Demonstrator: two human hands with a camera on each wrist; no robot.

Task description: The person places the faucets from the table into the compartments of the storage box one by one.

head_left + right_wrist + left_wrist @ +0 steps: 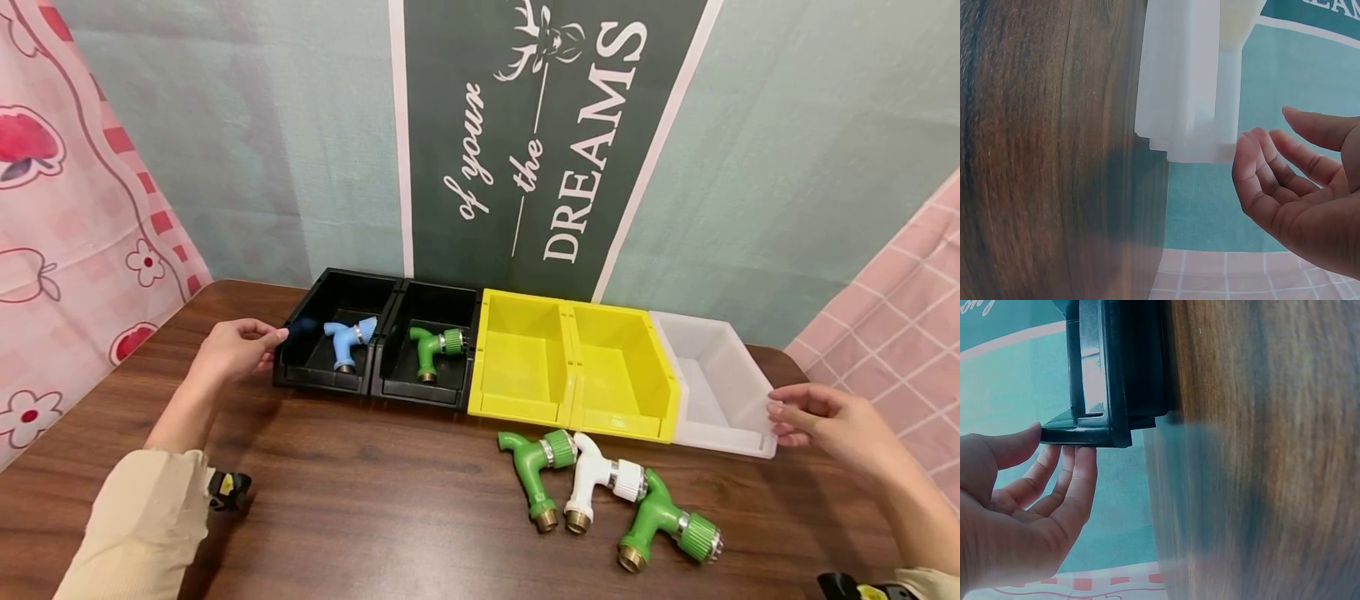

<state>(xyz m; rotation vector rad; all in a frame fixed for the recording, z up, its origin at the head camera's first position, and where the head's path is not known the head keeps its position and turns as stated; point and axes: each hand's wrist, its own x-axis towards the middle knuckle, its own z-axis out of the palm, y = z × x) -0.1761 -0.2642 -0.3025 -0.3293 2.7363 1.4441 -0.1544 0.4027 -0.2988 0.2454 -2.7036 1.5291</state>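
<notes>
Head view: the left hand [238, 350], nearly closed, pinches the far-left black bin [322, 378]; the half-curled, empty right hand [832, 421] touches the far-right white bin [723, 437], maybe lining up the row, so next push gently.

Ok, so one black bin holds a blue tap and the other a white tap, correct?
Not quite: the other black bin holds a green tap, not a white one, as the head view shows. The blue tap is right.
</notes>
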